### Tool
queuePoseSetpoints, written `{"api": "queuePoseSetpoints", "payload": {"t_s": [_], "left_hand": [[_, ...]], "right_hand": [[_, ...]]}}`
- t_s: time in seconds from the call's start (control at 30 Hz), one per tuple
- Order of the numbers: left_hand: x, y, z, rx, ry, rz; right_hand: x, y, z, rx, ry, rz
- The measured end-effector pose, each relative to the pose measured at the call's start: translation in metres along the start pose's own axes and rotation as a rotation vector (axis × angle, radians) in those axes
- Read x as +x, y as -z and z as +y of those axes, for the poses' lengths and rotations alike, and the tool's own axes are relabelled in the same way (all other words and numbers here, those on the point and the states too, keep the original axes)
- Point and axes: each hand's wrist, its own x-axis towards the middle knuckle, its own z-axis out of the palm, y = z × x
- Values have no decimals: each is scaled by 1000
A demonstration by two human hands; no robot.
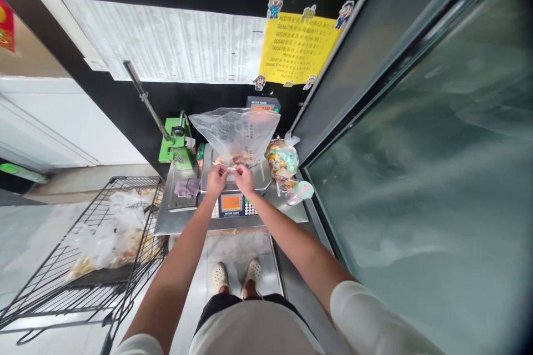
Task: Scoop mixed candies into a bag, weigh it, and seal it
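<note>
My left hand (217, 179) and my right hand (244, 178) meet above the front of a weighing scale, fingers pinched together. Between their fingertips is a small whitish piece (231, 170), too small to tell whether it is a label or a bit of plastic. Just behind them, a clear plastic bag (235, 130) lies on the scale's metal platform (262, 176), its wide mouth spread toward the wall. Some brownish food (240, 160) shows at its near end. Below my hands, the scale's display (231, 202) glows orange.
A green lever press (175, 144) stands left, with a folded purple cloth (187, 188) in front. To the right are filled bags (282, 158) and a jar with a pink-and-green lid (305, 189). A wire cart (137, 266) holding bags stands at lower left; a glass panel (416, 177) borders the right.
</note>
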Motion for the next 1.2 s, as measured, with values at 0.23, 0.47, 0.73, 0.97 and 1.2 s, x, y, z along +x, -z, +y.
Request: {"api": "queuePoseSetpoints", "payload": {"t_s": [0.23,0.47,0.73,0.97,1.2], "left_hand": [[18,-9,-9,31,-28,20],[26,-14,-17,31,-1,68],[36,-11,-24,85,27,98],[53,4,-5,54,48,245],[87,12,55,-99,47,134]], "right_hand": [[28,-9,10,-258,35,10],[37,-14,2,-350,-12,86],[40,-13,-1,-270,-82,54],[-5,23,14,-81,-130,160],[10,85,-5,-10,18,315]]}}
